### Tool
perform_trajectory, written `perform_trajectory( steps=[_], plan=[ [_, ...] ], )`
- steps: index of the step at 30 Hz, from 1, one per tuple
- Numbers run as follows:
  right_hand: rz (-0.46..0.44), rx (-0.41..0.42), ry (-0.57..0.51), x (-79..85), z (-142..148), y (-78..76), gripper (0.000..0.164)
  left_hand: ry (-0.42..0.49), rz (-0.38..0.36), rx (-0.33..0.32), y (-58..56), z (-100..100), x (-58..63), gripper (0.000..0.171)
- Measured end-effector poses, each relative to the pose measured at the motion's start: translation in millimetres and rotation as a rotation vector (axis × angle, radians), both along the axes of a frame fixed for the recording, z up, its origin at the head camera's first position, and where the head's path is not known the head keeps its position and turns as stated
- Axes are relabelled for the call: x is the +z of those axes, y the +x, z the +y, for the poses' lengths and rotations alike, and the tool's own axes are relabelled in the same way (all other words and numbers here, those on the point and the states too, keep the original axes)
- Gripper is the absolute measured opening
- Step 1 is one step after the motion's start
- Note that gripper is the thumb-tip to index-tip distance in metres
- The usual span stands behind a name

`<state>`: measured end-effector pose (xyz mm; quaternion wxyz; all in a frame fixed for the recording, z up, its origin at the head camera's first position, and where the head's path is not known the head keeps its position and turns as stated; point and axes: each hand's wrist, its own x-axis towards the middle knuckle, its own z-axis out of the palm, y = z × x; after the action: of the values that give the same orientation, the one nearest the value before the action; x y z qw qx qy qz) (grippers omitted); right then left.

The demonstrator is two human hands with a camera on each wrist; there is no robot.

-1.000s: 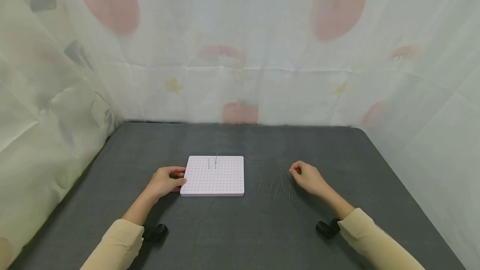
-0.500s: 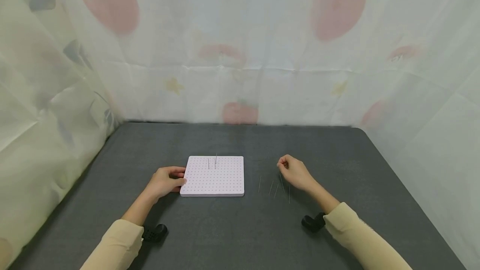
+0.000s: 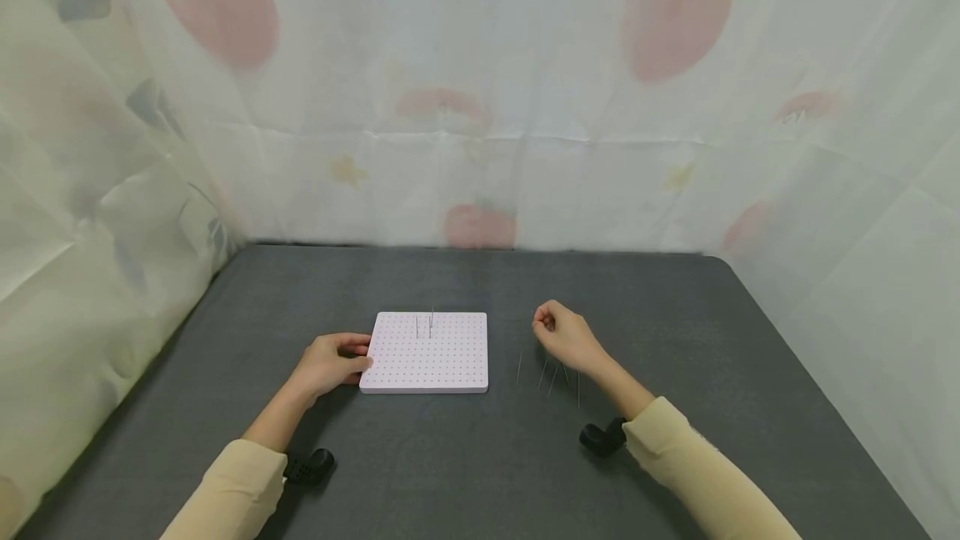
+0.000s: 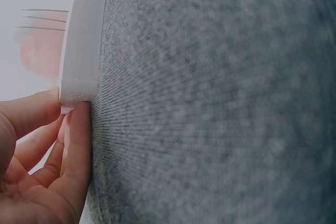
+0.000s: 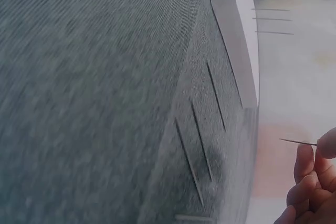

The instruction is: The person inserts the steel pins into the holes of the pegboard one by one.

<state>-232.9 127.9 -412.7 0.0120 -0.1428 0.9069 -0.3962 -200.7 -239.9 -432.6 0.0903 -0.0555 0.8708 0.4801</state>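
In the head view, the right hand is apart from the white board, which lies at nine o'clock from it; loose pins lie at six to eight o'clock, nearer this hand. In the left wrist view, the left hand pinches the board's edge; three standing pins point to nine o'clock. In the right wrist view, thumb and finger pinch a single pin, its long axis nearly parallel to the standing ones, board at eleven o'clock.
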Motion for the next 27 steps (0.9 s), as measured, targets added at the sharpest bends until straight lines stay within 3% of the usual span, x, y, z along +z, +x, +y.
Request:
perform_trajectory(
  steps=[27],
  plan=[
    [0.074, 0.024, -0.077, -3.8, -61.1, -13.4, 0.004, 0.008, -0.005, 0.01, 0.3, 0.3, 1.5, 0.044]
  ],
)
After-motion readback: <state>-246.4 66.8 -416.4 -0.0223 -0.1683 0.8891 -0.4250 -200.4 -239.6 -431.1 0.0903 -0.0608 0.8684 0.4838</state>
